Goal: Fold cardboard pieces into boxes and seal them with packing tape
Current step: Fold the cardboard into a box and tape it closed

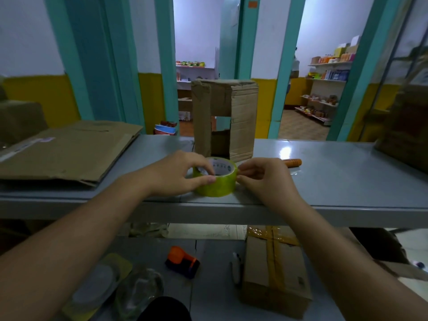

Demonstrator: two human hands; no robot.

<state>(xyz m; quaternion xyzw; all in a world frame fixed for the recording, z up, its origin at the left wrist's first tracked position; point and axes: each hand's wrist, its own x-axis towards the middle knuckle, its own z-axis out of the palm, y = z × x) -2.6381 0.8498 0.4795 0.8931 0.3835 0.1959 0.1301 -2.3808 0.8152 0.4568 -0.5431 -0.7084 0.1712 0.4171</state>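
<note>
Tape roll (216, 189) gripped by left hand (183, 173), pinched by right hand (264, 178).

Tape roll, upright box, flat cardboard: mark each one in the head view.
tape roll (217, 189), head view, on its yellow-green outer side.
upright box (243, 121), head view, on its right side panel.
flat cardboard (69, 149), head view, on its top face.

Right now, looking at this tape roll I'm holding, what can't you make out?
Head view only.
Tape roll loose end: not visible; fingers of the left hand and right hand cover parts of the rim.
Print inside the roll's core: too small.
Orange-handled tool: working end hidden behind the right hand.
Cardboard at the right edge: blurred, cut off.
</note>
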